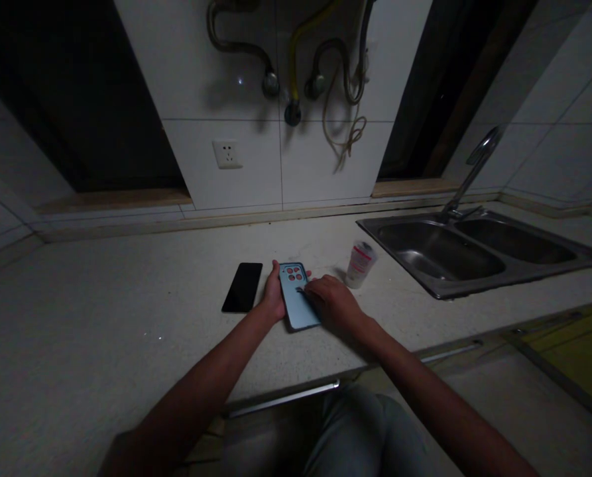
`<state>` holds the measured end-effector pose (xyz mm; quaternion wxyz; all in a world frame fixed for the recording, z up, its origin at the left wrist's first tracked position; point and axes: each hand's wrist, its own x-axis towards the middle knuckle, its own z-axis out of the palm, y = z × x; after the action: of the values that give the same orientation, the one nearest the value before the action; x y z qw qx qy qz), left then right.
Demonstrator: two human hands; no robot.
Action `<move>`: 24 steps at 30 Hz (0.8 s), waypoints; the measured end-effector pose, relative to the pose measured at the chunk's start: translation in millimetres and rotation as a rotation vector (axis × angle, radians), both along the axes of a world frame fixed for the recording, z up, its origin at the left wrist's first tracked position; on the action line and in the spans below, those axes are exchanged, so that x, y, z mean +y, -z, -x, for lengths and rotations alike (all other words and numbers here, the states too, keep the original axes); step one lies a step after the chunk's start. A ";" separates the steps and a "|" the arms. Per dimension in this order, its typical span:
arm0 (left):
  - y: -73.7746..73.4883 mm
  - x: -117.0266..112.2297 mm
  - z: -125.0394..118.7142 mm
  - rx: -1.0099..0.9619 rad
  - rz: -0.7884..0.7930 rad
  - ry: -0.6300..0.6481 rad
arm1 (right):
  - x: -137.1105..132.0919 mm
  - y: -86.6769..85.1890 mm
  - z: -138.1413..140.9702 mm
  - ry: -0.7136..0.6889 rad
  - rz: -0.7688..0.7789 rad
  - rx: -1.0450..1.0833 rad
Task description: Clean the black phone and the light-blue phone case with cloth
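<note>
My left hand (274, 295) is wrapped round the left side of a light blue phone (296, 310), its back with several camera lenses turned up toward me. Across the back of that phone, my right hand (333, 302) is closed in a pinch. Something small and dark shows at its fingertips, too small to name. To the left of the blue phone lies a second phone (242, 287), black, flat on the counter. Just beyond my right hand stands a clear plastic cup (360, 265) with red print; something dark shows at its top.
The pale counter (126, 298) runs along a tiled wall with a socket (227, 154) and hanging hoses (296, 59). At right is a steel double sink (427, 288) with a faucet (467, 175). A metal drawer handle (286, 399) lines the counter's front.
</note>
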<state>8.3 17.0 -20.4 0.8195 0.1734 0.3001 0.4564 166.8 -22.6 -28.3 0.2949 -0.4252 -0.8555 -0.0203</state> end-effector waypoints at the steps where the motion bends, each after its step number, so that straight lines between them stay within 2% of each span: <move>1: -0.2 -1.7 -1.6 0.005 0.016 0.026 | 4.4 0.4 3.1 0.045 0.003 0.023; 5: -0.5 -10.2 -7.0 0.022 0.060 0.080 | 20.8 -3.7 18.1 0.247 0.048 0.087; 8: -1.0 -14.6 -8.3 0.032 0.098 0.096 | 27.4 -9.5 31.2 0.281 0.089 0.048; 11: 0.3 -14.5 -6.4 0.002 0.118 0.075 | 27.0 -10.9 43.9 0.206 0.093 0.060; 15: 4.5 -10.8 -1.4 -0.070 0.077 0.041 | 19.3 -5.5 52.4 0.071 0.037 0.226; 20: 7.2 -6.0 1.5 -0.096 0.046 0.085 | 4.1 -0.4 48.5 -0.127 0.072 0.306; 24: 5.8 -1.7 3.6 -0.059 0.079 0.019 | -15.6 -5.0 37.0 -0.340 0.181 0.294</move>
<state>4.7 15.3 -26.2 0.8385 0.1300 0.2918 0.4415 129.8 -38.2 -23.3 0.3762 -0.2984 -0.8608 0.1686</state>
